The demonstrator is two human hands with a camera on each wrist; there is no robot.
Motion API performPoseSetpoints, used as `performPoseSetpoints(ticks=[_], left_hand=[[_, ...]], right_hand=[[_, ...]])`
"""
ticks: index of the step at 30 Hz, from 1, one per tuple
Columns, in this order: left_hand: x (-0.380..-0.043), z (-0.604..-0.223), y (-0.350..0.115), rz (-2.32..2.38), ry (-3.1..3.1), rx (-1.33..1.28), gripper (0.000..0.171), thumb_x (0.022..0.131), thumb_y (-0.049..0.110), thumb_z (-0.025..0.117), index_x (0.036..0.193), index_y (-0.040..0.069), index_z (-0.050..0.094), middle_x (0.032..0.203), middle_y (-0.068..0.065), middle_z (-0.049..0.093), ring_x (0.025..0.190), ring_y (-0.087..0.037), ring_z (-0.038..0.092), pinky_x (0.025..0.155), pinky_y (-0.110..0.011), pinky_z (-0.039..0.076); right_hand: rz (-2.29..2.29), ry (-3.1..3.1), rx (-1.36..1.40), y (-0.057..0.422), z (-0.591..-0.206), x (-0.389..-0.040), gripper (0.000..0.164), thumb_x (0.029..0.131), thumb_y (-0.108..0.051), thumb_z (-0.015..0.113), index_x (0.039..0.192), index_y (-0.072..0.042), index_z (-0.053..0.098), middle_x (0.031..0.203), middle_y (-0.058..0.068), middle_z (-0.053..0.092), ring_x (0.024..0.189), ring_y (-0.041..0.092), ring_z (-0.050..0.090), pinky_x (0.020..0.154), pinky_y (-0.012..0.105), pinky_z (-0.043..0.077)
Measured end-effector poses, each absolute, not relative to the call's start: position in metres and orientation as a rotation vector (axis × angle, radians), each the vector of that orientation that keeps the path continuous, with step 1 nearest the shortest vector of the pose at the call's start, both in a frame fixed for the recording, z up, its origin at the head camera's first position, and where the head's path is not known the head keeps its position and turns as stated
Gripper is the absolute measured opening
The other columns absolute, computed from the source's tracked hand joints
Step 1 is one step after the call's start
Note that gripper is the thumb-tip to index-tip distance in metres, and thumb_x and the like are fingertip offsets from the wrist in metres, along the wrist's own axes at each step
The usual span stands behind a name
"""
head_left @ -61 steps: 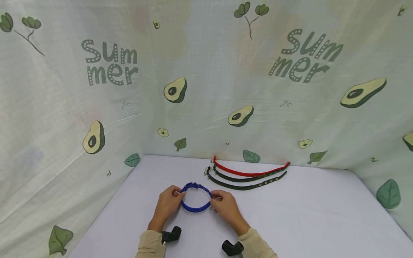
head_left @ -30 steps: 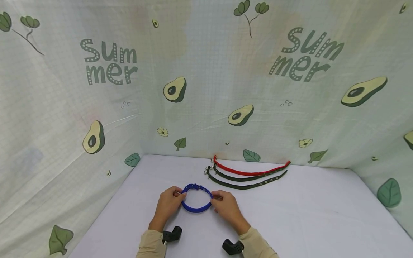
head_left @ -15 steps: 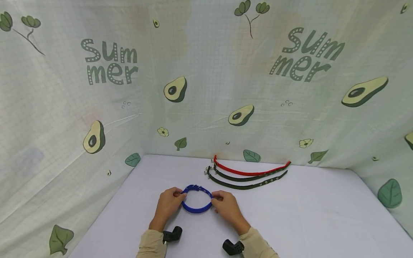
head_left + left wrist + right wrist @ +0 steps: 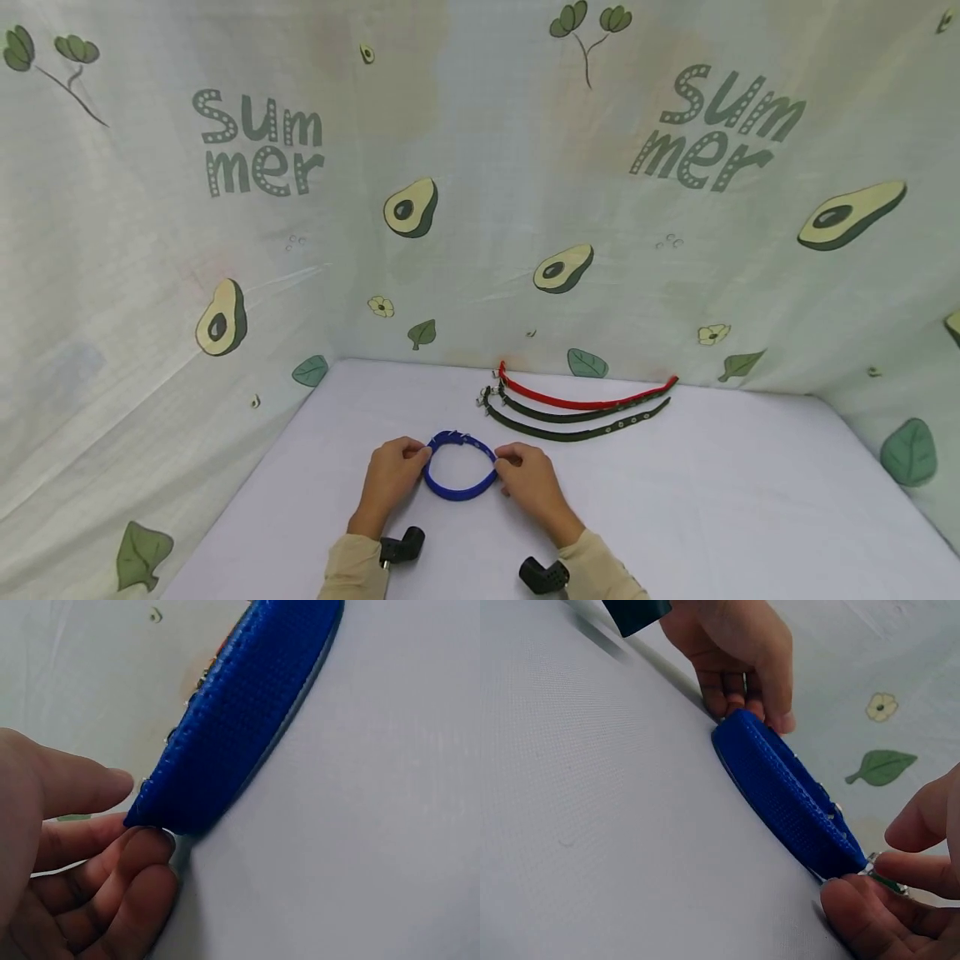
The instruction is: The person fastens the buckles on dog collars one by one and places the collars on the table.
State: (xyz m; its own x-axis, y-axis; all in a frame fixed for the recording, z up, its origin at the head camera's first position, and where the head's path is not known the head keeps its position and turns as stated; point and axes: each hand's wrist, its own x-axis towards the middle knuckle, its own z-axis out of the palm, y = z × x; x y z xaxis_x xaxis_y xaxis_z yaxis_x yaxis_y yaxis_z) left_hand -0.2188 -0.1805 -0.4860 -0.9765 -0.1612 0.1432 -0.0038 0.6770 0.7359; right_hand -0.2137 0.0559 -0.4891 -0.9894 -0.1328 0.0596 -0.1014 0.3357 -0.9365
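A blue woven collar (image 4: 459,467), closed into a loop, stands on edge on the white table (image 4: 712,500) near the front. My left hand (image 4: 420,457) pinches its left side between thumb and fingertips. My right hand (image 4: 501,461) pinches the right side the same way. The left wrist view shows the blue collar (image 4: 240,720) close up, with my left hand (image 4: 142,814) gripping its near end. In the right wrist view the blue collar (image 4: 787,791) runs from my left hand (image 4: 742,652) to my right hand (image 4: 870,862), beside a bit of metal hardware.
A red collar (image 4: 585,398) and two dark green collars (image 4: 577,412) lie flat in a row behind the loop, near the back of the table. Avocado-print fabric (image 4: 480,208) walls in the back and both sides. Black wrist cameras (image 4: 401,546) sit at my sleeves.
Both hands have kept their pinch on the blue collar and have barely shifted. The other collars have not moved.
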Motion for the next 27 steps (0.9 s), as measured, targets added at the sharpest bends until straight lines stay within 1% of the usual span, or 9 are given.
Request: performPoseSetpoints(ticks=[3, 6, 11, 18, 23, 27], left_hand=[[-0.219, -0.487, -0.178, -1.153, -2.666, 0.177, 0.019, 0.094, 0.022, 0.069, 0.099, 0.005, 0.075, 0.075, 0.003, 0.063, 0.068, -0.013, 0.056, 0.062, -0.031, 0.045], [-0.218, -0.486, -0.177, -1.099, -2.635, 0.242, 0.018, 0.095, 0.022, 0.067, 0.098, 0.007, 0.075, 0.074, 0.002, 0.061, 0.067, -0.015, 0.055, 0.061, -0.032, 0.043], [-0.217, -0.479, -0.172, -1.009, -2.577, 0.243, 0.017, 0.096, 0.022, 0.065, 0.099, 0.009, 0.076, 0.077, 0.003, 0.062, 0.069, -0.015, 0.055, 0.06, -0.033, 0.043], [-0.218, -0.468, -0.143, -1.034, -2.551, 0.129, 0.016, 0.096, 0.022, 0.067, 0.098, 0.009, 0.076, 0.073, 0.004, 0.062, 0.064, -0.013, 0.053, 0.058, -0.03, 0.043], [-0.222, -0.467, -0.123, -1.023, -2.566, 0.031, 0.011, 0.094, 0.023, 0.069, 0.095, 0.013, 0.076, 0.071, 0.008, 0.059, 0.062, -0.011, 0.051, 0.057, -0.03, 0.043], [-0.225, -0.466, -0.108, -1.008, -2.578, -0.046, 0.011, 0.094, 0.024, 0.07, 0.095, 0.015, 0.076, 0.071, 0.01, 0.058, 0.063, -0.009, 0.052, 0.057, -0.03, 0.044]], right_hand=[[-1.796, 2.542, -0.198, 0.061, -0.487, -0.215, 0.022, 0.094, -0.011, 0.061, 0.11, 0.001, 0.07, 0.085, 0.004, 0.066, 0.062, 0.014, 0.061, 0.058, 0.029, 0.054], [-1.809, 2.524, -0.182, 0.069, -0.485, -0.217, 0.022, 0.096, -0.012, 0.061, 0.11, 0.001, 0.07, 0.084, 0.005, 0.066, 0.068, 0.015, 0.061, 0.059, 0.029, 0.054], [-1.853, 2.532, -0.155, 0.089, -0.477, -0.22, 0.02, 0.098, -0.011, 0.061, 0.11, 0.002, 0.07, 0.086, 0.007, 0.068, 0.072, 0.018, 0.063, 0.059, 0.029, 0.055], [-1.861, 2.63, -0.047, 0.119, -0.469, -0.222, 0.017, 0.098, -0.01, 0.062, 0.108, 0.0, 0.071, 0.083, 0.006, 0.069, 0.072, 0.018, 0.064, 0.056, 0.029, 0.053], [-1.841, 2.68, 0.03, 0.141, -0.468, -0.225, 0.018, 0.098, -0.011, 0.063, 0.108, 0.0, 0.072, 0.083, 0.006, 0.07, 0.071, 0.017, 0.065, 0.055, 0.028, 0.052], [-1.765, 2.75, 0.073, 0.158, -0.466, -0.228, 0.02, 0.097, -0.012, 0.062, 0.109, 0.001, 0.071, 0.083, 0.006, 0.07, 0.072, 0.016, 0.065, 0.057, 0.028, 0.052]])
